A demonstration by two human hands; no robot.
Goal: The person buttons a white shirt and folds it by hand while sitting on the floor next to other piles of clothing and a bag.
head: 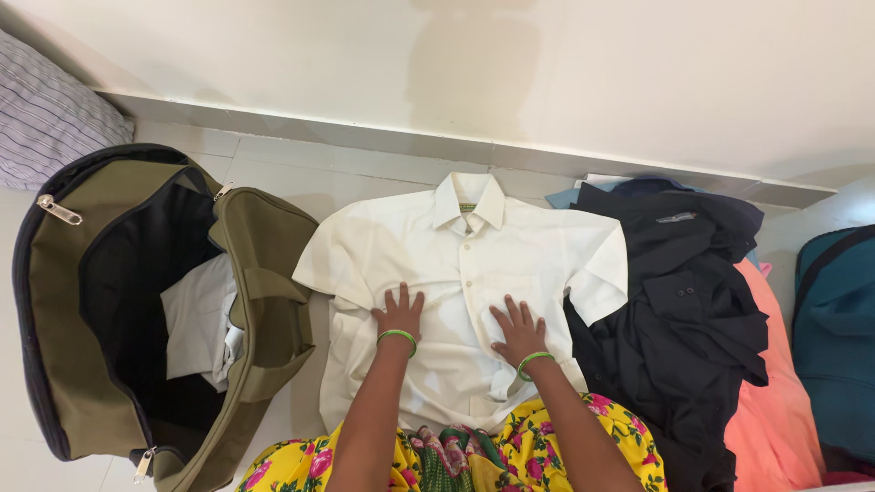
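Observation:
A white short-sleeved shirt (456, 273) lies spread flat on the tiled floor, buttoned, collar toward the wall. My left hand (399, 312) rests palm down on its front, left of the button line, fingers spread. My right hand (518, 330) presses flat on the shirt just right of the buttons, fingers spread too. Each wrist wears a green bangle. Neither hand grips anything. My lap, in yellow flowered cloth (456, 451), covers the shirt's lower hem.
An open olive duffel bag (264, 301) with a folded white garment (199, 319) inside sits left of the shirt. A pile of dark clothes (684, 310) over pink cloth (775, 401) lies right. A teal bag (838, 337) stands far right, a striped pillow (46, 118) far left.

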